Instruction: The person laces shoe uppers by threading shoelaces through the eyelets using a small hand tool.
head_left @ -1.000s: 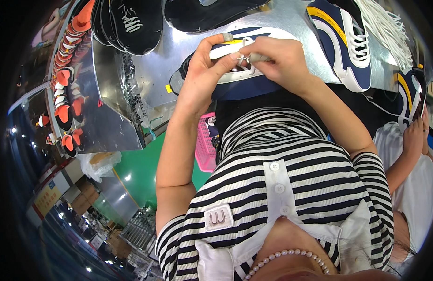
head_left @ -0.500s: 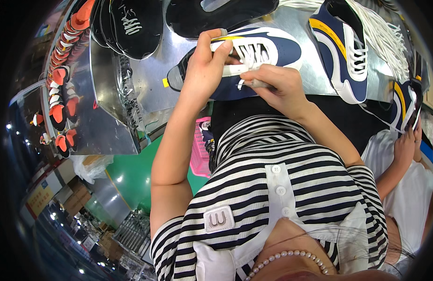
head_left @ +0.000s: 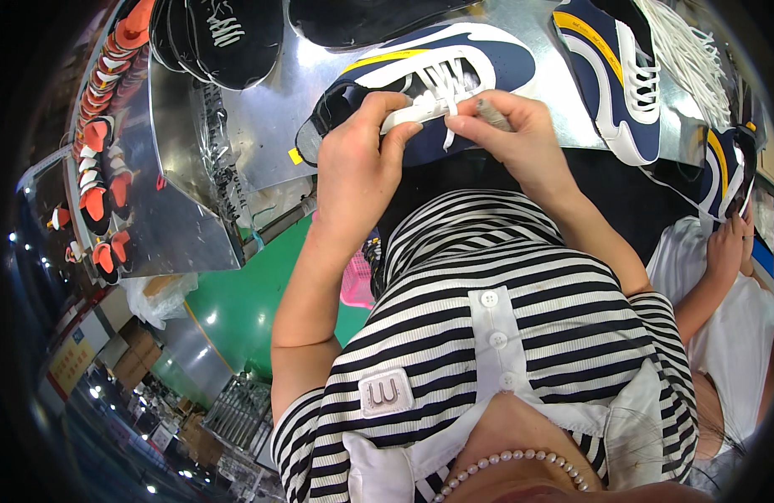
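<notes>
A navy, white and yellow sneaker lies on its side on the metal table, toe to the right. My left hand is closed on it, thumb and forefinger pinching the white eyelet edge near the collar. A white shoelace crosses part of the eyelets, and its loose end hangs over the near edge. My right hand is closed beside the lowest eyelets, thumb and forefinger pinching the lace. A short grey rod-like piece sits along the right fingers; its kind is unclear.
Right of my hands stands a laced matching sneaker, beside a bundle of white laces. Black shoe parts lie at the far left, near a rack of orange-lined pieces. At the right edge, a co-worker's hands hold another sneaker.
My left hand has shifted down from the shoe's opening to the near eyelet edge. My right hand has turned upward, swinging the grey piece from below the lace to above the fingers.
</notes>
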{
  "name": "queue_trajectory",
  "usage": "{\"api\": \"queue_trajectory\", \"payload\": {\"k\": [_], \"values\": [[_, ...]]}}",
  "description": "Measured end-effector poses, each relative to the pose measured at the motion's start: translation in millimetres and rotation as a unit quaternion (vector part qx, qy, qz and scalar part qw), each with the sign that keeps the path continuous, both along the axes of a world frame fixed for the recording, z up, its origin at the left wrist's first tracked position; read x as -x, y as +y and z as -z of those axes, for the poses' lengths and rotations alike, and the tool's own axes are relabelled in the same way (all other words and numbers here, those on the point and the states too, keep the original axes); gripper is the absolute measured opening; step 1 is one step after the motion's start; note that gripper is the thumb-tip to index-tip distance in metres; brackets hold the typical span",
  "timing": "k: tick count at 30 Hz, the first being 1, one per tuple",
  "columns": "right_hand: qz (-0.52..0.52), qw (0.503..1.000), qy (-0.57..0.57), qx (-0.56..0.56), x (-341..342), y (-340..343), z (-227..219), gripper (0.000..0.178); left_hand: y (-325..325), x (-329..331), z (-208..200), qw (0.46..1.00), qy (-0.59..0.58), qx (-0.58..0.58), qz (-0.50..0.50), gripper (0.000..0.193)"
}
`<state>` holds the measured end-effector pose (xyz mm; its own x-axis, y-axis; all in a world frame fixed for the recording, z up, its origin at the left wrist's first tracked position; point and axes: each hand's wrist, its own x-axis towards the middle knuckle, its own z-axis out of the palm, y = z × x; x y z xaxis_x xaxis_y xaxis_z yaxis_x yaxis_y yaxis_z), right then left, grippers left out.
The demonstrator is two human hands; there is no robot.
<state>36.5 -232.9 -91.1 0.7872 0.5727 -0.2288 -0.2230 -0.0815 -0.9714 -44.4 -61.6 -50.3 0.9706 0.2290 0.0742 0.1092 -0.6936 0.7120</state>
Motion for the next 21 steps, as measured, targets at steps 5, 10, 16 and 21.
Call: {"api": "queue_trajectory", "payload": {"k": [5, 10, 16, 21], "values": [[0.022, 0.998, 0.002, -0.052, -9, 12, -2, 0.014, 2, 0, -4, 0.996, 0.059, 0.070, 0.018, 0.023], [0.027, 0.997, -0.048, -0.051, -9, 19, 6, 0.019, -7, -4, 1, 0.999, 0.050, -0.018, 0.005, 0.024], [-0.047, 0.993, -0.101, 0.035, 9, -11, -12, 0.022, -3, -5, 7, 0.997, 0.044, -0.069, -0.012, 0.024], [-0.055, 0.985, -0.149, 0.071, 10, -14, -8, 0.016, -6, -5, 4, 0.995, 0.028, -0.090, -0.016, 0.027]]}}
